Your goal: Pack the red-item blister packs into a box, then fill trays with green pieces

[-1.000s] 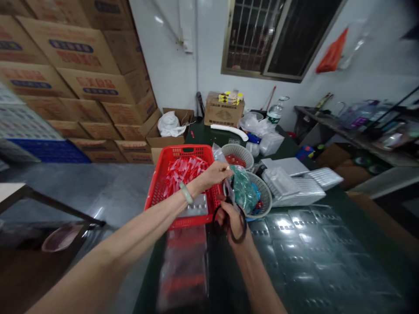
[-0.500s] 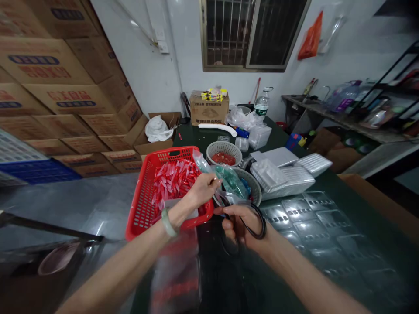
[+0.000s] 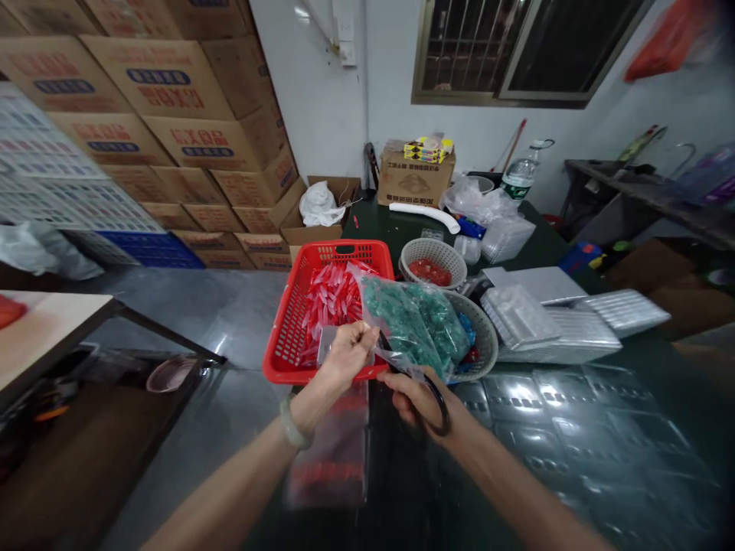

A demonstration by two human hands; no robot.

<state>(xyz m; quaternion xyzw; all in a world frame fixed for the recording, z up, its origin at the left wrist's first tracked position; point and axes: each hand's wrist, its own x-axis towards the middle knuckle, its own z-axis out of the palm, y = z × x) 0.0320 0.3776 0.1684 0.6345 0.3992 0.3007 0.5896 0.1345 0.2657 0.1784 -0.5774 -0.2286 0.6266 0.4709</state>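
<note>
My left hand [image 3: 347, 353], with a pale green bangle [image 3: 292, 425] on its wrist, pinches the edge of a clear plastic bag [image 3: 402, 314] filled with small green pieces. Black-handled scissors [image 3: 437, 402] are in my right hand [image 3: 416, 394]; their blades reach up to the bag's edge beside my left fingers. Whether the blades are parted, I cannot tell. The bag lies partly over a grey round basket [image 3: 488, 348] that holds blue and red pieces. To the left, a red plastic basket [image 3: 277, 344] contains many red and pink slender pieces [image 3: 333, 298].
Behind stands another grey basket [image 3: 459, 264] with red bits. Clear plastic trays [image 3: 545, 436] cover the table's right side, below stacked white trays [image 3: 566, 333]. A cardboard box [image 3: 416, 180] and a water bottle [image 3: 521, 172] are at the back. Cartons [image 3: 172, 84] are piled at left.
The view has turned left. The bag of green pieces has spread out flatter and shows more fully. My left hand has shifted to its lower edge, close to the scissors.
</note>
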